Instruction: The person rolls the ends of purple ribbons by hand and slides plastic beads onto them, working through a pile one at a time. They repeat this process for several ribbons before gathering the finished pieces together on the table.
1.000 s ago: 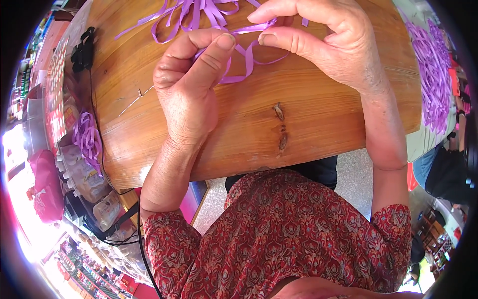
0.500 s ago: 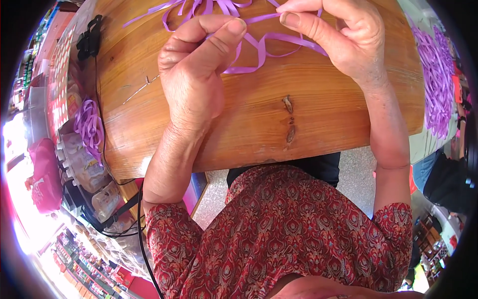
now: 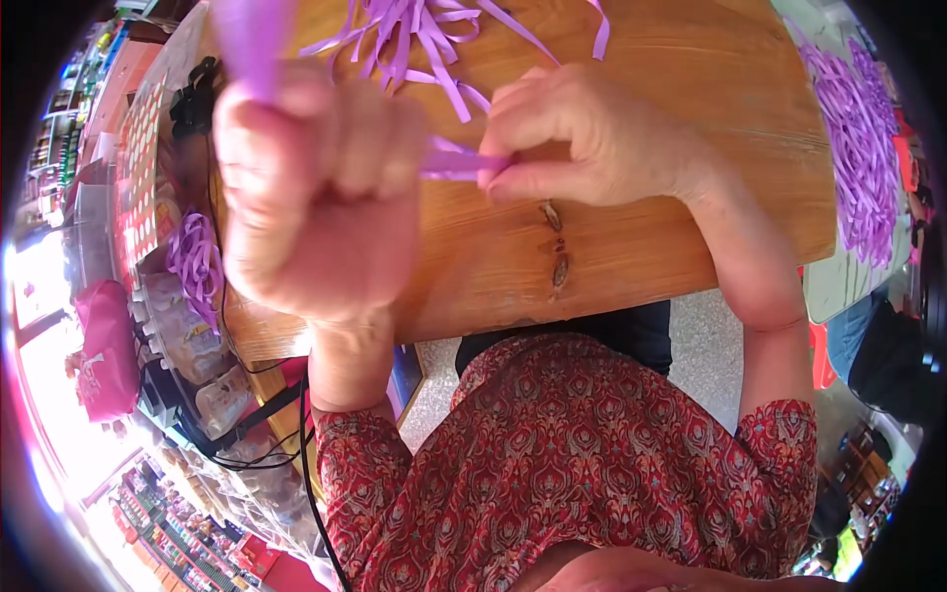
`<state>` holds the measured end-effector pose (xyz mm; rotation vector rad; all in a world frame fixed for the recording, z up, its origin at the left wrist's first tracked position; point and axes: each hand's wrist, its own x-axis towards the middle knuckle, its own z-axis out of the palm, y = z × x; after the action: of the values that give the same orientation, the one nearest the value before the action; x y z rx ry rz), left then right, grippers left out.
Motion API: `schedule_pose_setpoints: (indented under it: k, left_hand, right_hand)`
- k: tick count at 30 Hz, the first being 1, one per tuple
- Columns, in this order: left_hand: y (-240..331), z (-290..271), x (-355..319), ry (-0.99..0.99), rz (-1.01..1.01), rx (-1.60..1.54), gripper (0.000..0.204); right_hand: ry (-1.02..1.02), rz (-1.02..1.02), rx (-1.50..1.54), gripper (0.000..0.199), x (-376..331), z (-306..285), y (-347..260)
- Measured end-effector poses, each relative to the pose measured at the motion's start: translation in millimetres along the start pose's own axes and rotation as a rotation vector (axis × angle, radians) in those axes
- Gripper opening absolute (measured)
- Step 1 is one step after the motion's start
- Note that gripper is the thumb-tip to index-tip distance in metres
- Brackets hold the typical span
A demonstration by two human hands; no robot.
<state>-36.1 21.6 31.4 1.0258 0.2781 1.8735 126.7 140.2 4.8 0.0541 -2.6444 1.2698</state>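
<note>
My left hand (image 3: 321, 187) is raised close to the camera, a blurred fist closed round a purple ribbon (image 3: 456, 163). One part of that ribbon rises from the top of the fist; another runs across to my right hand (image 3: 582, 138). There my thumb and fingers pinch it above the wooden table. Beyond both hands, a loose bunch of purple ribbon strips (image 3: 419, 35) lies on the tabletop, several ends fanned toward me. What lies under the left fist is hidden.
The wooden table (image 3: 473, 266) has its near edge at my waist. Hanks of purple ribbon lie at the right (image 3: 853, 148) and left (image 3: 195, 261). A black clip-like object (image 3: 195, 97), a black cable (image 3: 321, 513) and a pink bag (image 3: 107, 350) are on the left side.
My left hand has risen toward the camera and turned into a fist round the ribbon. My right hand has come down and left, still pinching. The thin metal tool on the table is now hidden.
</note>
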Motion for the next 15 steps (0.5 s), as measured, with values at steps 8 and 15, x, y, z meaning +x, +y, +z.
schedule_pose_setpoints:
  k: [8,15]
  left_hand:
    - [25.7,-42.4,9.3,0.174,0.114,-0.001,0.022]
    - [24.1,-61.0,17.2,0.757,0.392,0.847,0.034]
  right_hand:
    - [0.244,0.351,0.308,0.012,-16.3,-56.4,4.4]
    - [0.389,0.279,0.241,0.021,-15.9,-58.0,27.8]
